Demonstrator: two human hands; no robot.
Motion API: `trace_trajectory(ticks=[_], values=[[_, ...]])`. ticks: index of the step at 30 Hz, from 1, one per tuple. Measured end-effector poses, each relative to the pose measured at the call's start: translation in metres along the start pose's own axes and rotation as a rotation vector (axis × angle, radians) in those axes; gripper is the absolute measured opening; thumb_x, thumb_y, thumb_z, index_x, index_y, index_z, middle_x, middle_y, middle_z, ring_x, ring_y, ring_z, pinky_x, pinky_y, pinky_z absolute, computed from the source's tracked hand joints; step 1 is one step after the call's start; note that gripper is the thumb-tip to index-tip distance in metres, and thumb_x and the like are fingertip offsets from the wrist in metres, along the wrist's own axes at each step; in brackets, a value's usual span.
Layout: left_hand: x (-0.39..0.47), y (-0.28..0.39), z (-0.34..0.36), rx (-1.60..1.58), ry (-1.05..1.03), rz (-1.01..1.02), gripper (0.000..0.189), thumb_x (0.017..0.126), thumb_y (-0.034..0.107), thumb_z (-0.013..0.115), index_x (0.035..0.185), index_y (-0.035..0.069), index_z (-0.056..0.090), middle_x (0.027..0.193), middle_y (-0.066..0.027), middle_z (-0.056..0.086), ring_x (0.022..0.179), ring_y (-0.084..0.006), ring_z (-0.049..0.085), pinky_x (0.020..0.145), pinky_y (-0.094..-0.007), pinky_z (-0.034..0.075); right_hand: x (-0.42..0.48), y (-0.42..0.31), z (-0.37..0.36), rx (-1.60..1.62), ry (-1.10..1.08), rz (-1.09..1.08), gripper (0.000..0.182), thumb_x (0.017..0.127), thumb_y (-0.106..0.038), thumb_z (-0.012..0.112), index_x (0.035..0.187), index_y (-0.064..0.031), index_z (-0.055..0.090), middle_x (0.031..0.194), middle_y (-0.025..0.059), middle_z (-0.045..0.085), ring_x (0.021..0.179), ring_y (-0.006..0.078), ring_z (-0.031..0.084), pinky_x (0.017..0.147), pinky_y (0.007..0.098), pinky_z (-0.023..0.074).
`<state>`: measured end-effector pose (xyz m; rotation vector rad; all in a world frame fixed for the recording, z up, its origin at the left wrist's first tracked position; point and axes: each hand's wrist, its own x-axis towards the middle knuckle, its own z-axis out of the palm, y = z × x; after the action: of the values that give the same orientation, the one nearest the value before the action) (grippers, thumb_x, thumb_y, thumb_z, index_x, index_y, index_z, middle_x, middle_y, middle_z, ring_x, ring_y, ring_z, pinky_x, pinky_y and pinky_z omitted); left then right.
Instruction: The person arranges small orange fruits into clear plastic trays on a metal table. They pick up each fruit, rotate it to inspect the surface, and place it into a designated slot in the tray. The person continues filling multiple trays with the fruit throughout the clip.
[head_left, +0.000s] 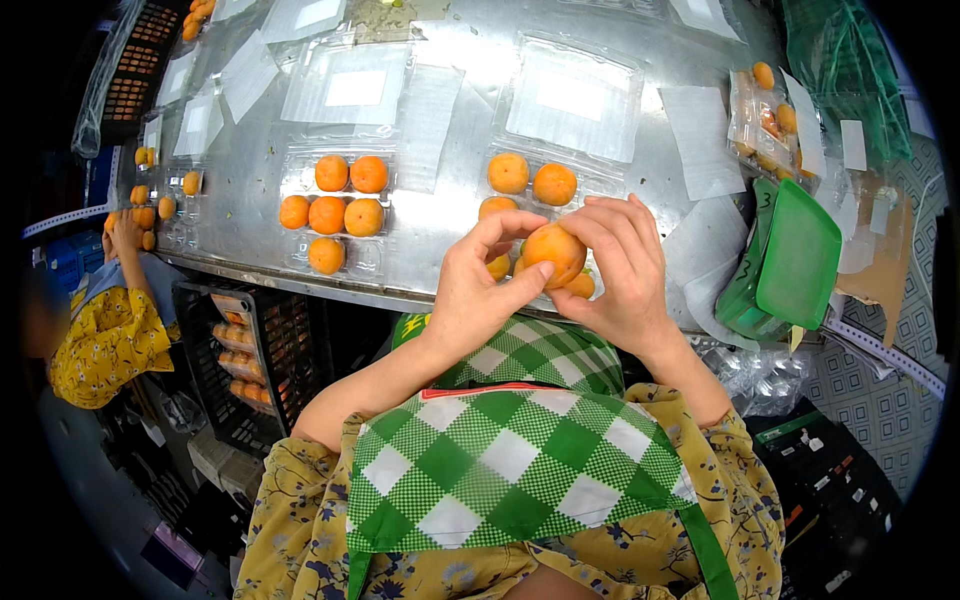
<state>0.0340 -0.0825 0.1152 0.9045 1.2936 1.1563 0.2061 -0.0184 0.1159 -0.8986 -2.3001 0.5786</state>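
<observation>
Both hands hold one orange-coloured round fruit just above the near edge of a metal table. My left hand grips it with thumb and fingers from the left, and my right hand has its fingers on the right side. Below and behind the hands lies an open clear plastic clamshell with several fruits, partly hidden; a fruit shows at its far right. Its raised lid lies away from me with a foam sheet on it. To the left, another open clamshell holds several fruits.
A green scale stands at the right, near foam sheets and a filled clamshell. A black crate with packed fruit is below the table edge. At far left, a co-worker's hands are at other fruits.
</observation>
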Motion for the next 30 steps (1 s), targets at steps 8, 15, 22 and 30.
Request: trace_trajectory(ticks=[8,15,22,30], values=[[-0.001,-0.001,-0.005,-0.061,-0.081,-0.039,0.033,0.091,0.002,0.054,0.123,-0.004,0.054,0.121,-0.01,0.058,0.113,-0.0194,0.057,0.097,-0.033,0.047,0.002,0.003,-0.002,0.132,0.017,0.015,0.054,0.054,-0.009,0.081,0.105,-0.006,0.062,0.104,0.009,0.061,0.1,0.0293,0.058,0.089,0.0434,0.0457],[-0.003,-0.001,-0.008,-0.073,-0.108,-0.047,0.034,0.091,0.005,0.053,0.124,-0.004,0.054,0.123,-0.0108,0.058,0.115,-0.0201,0.057,0.099,-0.0344,0.046,0.003,0.002,-0.003,0.15,0.019,0.004,0.054,0.054,-0.009,0.081,0.104,-0.0058,0.062,0.103,0.0095,0.061,0.099,0.0291,0.058,0.087,0.0418,0.0459],[0.0,-0.027,-0.022,0.28,0.043,0.014,0.046,0.082,0.014,0.068,0.125,0.001,0.056,0.125,-0.0109,0.059,0.119,-0.0229,0.054,0.103,-0.0374,0.04,-0.006,0.043,0.006,0.076,0.024,0.117,0.054,0.058,-0.011,0.08,0.107,-0.0064,0.06,0.104,0.01,0.062,0.099,0.03,0.057,0.087,0.0407,0.0453],[-0.017,-0.089,-0.057,0.851,0.057,0.133,0.057,0.068,0.019,0.08,0.119,0.005,0.058,0.116,-0.014,0.056,0.113,-0.0325,0.052,0.097,-0.0415,0.042,-0.03,0.12,0.034,-0.112,-0.018,0.264,0.051,0.061,-0.012,0.08,0.108,-0.0074,0.06,0.107,0.0076,0.062,0.105,0.0287,0.055,0.091,0.0398,0.0454]])
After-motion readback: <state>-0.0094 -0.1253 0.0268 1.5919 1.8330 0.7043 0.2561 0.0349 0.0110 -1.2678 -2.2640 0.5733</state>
